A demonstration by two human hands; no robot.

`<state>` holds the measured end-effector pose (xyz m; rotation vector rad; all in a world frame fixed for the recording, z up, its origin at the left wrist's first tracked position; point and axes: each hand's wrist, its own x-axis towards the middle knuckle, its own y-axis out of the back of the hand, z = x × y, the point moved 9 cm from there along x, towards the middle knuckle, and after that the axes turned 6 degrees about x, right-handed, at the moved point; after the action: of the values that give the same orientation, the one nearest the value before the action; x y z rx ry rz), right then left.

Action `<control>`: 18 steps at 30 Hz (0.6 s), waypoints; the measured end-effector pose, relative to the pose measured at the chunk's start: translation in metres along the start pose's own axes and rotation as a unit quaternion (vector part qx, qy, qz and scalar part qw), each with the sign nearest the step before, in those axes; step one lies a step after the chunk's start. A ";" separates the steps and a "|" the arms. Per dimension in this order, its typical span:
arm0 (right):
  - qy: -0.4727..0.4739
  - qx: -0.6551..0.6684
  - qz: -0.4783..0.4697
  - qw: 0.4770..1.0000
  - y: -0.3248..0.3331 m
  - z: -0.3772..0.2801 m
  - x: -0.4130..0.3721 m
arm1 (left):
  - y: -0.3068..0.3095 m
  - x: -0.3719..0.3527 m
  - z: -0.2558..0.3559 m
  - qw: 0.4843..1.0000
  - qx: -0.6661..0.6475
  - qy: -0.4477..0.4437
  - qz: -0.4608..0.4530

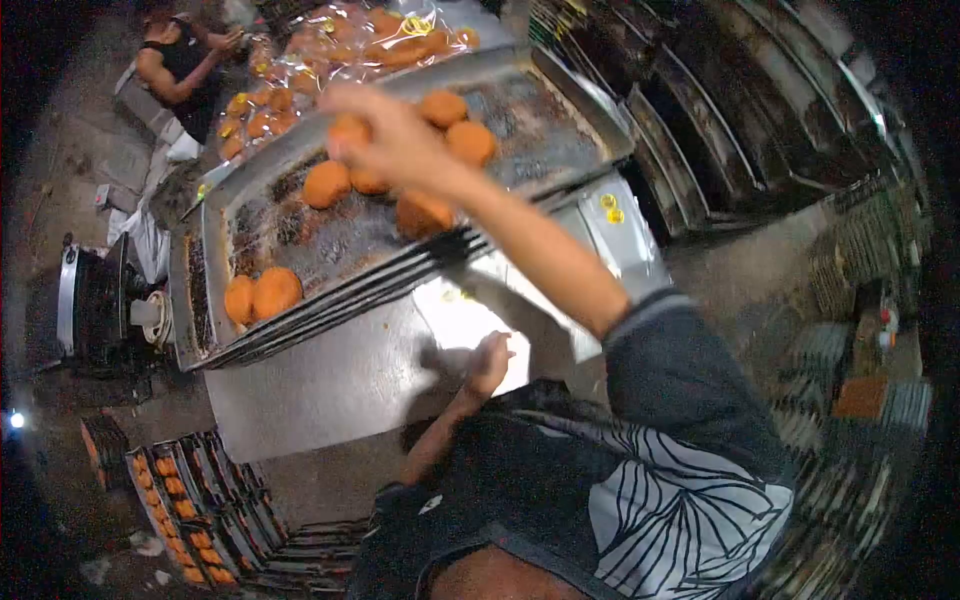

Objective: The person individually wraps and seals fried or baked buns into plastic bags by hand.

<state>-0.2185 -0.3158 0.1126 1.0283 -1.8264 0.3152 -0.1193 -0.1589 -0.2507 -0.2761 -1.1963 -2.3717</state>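
From my remote feed I see a dim room, its dull floor [745, 275] stretching right of both hands, a shiny metal table [310, 395] under the left hand [490, 366], dark metal stacks [790, 100] right of the right hand [385, 140], and a small white light [17, 420] far left.

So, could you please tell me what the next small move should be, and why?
Perhaps the right hand should close gently around the orange-brown bun it reaches; blur leaves the grip unclear, and other buns lie nearby on the tray.
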 end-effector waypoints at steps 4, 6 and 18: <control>-0.539 0.090 -0.198 0.814 -0.007 0.018 -0.229 | -0.018 -0.013 -0.047 0.973 -0.198 0.110 -0.035; -0.561 0.085 -0.259 0.782 0.001 0.006 -0.338 | 0.007 -0.007 -0.057 0.941 -0.300 0.153 -0.025; -0.772 0.154 -0.001 0.616 0.021 -0.014 -0.391 | 0.066 0.056 0.018 0.961 -0.231 0.150 -0.012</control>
<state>-0.1619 -0.0947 -0.2063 1.7879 -3.3600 -0.5397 -0.1361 -0.1955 -0.1723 -0.0443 -0.5027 -2.5743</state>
